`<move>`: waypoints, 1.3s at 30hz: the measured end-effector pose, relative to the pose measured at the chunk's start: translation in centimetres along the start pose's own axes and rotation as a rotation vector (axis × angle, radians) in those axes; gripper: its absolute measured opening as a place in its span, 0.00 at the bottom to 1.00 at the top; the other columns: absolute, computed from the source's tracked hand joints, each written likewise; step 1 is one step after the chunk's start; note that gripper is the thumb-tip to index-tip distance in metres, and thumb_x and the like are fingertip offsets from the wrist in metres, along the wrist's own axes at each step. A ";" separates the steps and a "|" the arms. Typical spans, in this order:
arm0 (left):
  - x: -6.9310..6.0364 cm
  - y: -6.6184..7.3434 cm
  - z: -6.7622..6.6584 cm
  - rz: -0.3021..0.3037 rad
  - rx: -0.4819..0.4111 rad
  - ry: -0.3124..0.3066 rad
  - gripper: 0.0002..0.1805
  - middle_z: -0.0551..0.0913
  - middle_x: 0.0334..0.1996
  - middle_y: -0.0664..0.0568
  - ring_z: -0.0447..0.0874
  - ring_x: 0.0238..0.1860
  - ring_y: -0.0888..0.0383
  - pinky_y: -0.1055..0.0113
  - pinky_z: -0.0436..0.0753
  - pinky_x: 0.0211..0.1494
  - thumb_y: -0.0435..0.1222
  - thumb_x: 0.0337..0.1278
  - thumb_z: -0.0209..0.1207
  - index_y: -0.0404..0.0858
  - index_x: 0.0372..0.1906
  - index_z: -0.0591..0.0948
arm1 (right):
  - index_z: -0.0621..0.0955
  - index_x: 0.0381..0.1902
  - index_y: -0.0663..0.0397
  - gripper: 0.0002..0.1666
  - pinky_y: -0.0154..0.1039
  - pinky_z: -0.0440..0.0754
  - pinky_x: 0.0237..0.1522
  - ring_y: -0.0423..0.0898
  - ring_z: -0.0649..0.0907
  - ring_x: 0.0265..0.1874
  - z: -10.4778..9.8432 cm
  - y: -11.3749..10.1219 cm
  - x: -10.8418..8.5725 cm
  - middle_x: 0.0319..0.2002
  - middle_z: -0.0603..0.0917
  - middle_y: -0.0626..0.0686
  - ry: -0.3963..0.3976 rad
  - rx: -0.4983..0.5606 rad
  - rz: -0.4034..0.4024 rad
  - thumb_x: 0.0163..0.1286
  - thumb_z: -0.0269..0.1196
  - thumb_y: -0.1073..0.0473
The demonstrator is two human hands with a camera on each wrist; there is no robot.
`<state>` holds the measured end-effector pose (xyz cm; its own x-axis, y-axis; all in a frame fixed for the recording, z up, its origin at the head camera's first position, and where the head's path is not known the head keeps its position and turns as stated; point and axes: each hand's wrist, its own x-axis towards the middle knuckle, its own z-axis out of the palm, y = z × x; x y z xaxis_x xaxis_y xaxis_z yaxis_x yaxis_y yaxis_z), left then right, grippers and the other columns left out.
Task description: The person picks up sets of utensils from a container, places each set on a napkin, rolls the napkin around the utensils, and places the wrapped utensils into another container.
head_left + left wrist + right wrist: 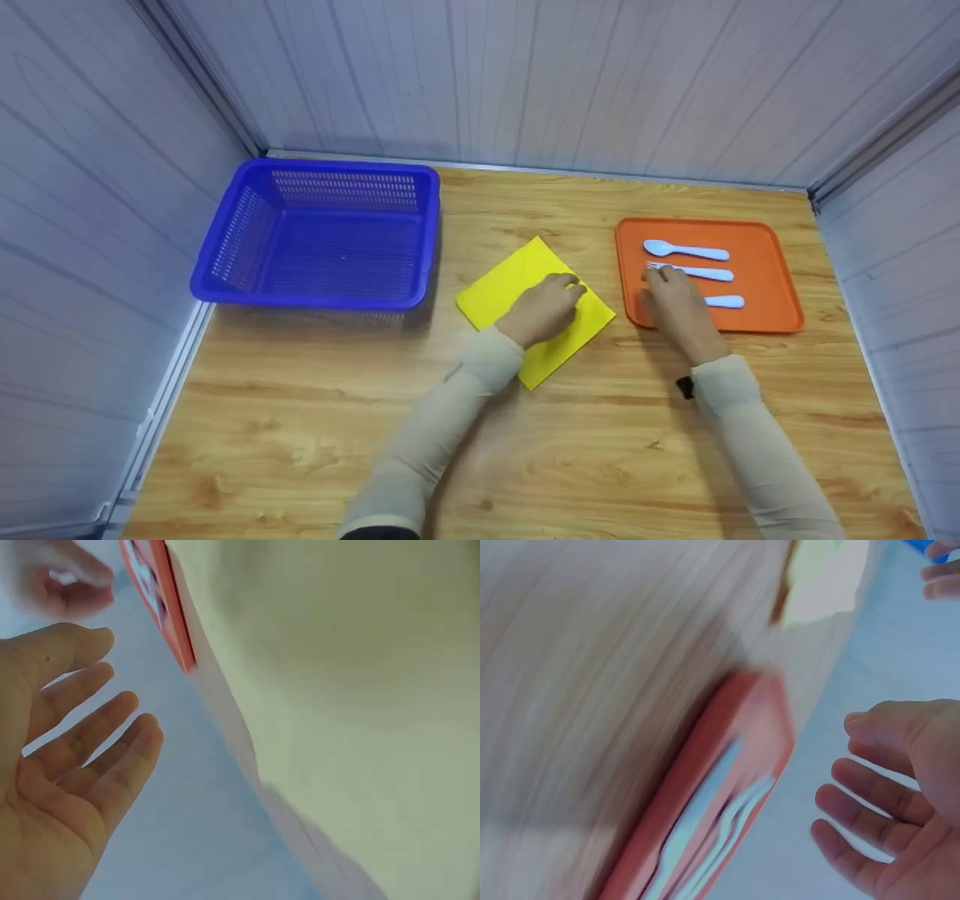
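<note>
Over a flat yellow square (499, 289), cloth or paper, hovers my left hand (546, 309). In the left wrist view that hand's fingers (124, 772) are spread and loosely bent, with nothing between them. My right hand (681, 311) is above the left part of an orange tray (772, 285), its fingers (870, 787) relaxed and empty in the right wrist view. On the tray lie a white spoon (694, 251) and a white fork (705, 273), one behind the other. Nearest me is a third white utensil (726, 301); my right hand hides its head in the head view.
A blue perforated basket (322, 303) stands at the back left, with nothing visible inside. Pale panel walls (495, 82) enclose the wooden table (300, 420) at the back and both sides. A dark band (685, 387) shows at the right wrist.
</note>
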<state>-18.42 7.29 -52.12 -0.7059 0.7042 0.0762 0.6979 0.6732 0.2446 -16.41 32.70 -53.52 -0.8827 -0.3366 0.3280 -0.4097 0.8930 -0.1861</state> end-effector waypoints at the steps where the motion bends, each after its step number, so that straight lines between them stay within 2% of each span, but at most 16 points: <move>1: 0.4 0.5 0.3 0.014 0.008 -0.005 0.17 0.78 0.60 0.44 0.77 0.60 0.49 0.62 0.83 0.53 0.34 0.70 0.56 0.38 0.60 0.81 | 0.80 0.45 0.70 0.13 0.54 0.82 0.36 0.61 0.79 0.36 -0.3 0.6 -0.2 0.38 0.79 0.65 -0.007 0.006 0.000 0.62 0.68 0.72; 4: 1.3 2.0 1.2 0.050 0.038 -0.038 0.16 0.78 0.59 0.45 0.78 0.59 0.50 0.64 0.83 0.53 0.34 0.72 0.54 0.38 0.60 0.81 | 0.81 0.46 0.70 0.13 0.54 0.82 0.36 0.62 0.80 0.37 -0.9 2.4 -0.9 0.39 0.79 0.65 -0.043 0.021 0.018 0.62 0.67 0.74; 10: 3.0 4.5 2.6 0.120 0.090 -0.121 0.16 0.76 0.61 0.46 0.75 0.60 0.53 0.67 0.79 0.58 0.33 0.75 0.51 0.39 0.61 0.80 | 0.82 0.45 0.71 0.13 0.58 0.81 0.38 0.66 0.80 0.39 -1.6 5.1 -2.0 0.39 0.80 0.67 -0.135 -0.006 0.106 0.62 0.66 0.75; 17: 3.9 6.3 4.0 0.160 0.133 -0.188 0.18 0.74 0.65 0.47 0.73 0.62 0.54 0.68 0.79 0.57 0.30 0.73 0.54 0.41 0.63 0.79 | 0.84 0.41 0.66 0.09 0.61 0.81 0.34 0.65 0.81 0.36 -1.2 7.1 -3.0 0.37 0.82 0.66 -0.172 -0.088 0.126 0.62 0.69 0.71; 24: 4.2 7.1 4.9 0.159 0.137 -0.259 0.23 0.73 0.67 0.51 0.68 0.69 0.56 0.68 0.70 0.67 0.30 0.73 0.54 0.41 0.70 0.73 | 0.85 0.41 0.63 0.06 0.63 0.79 0.35 0.64 0.81 0.37 -0.7 7.9 -3.7 0.37 0.83 0.65 -0.167 -0.089 0.173 0.66 0.66 0.69; 33: 4.5 7.3 5.6 0.177 0.167 -0.273 0.24 0.72 0.68 0.52 0.67 0.70 0.57 0.69 0.67 0.69 0.30 0.73 0.54 0.41 0.71 0.72 | 0.85 0.40 0.62 0.05 0.63 0.78 0.37 0.64 0.80 0.37 -0.6 8.4 -4.5 0.36 0.83 0.63 -0.147 -0.095 0.175 0.67 0.66 0.68; 39: 4.4 7.3 5.0 0.193 0.142 -0.279 0.24 0.71 0.70 0.51 0.66 0.70 0.56 0.68 0.65 0.70 0.31 0.75 0.51 0.40 0.72 0.71 | 0.84 0.42 0.61 0.06 0.66 0.76 0.38 0.66 0.80 0.40 -0.8 8.2 -4.6 0.38 0.83 0.64 -0.109 -0.082 0.172 0.68 0.64 0.68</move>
<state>-15.82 16.48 -54.79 -0.5130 0.8427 -0.1633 0.8388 0.5325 0.1134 -15.53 41.82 -55.86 -0.9594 -0.2039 0.1947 -0.2350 0.9599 -0.1528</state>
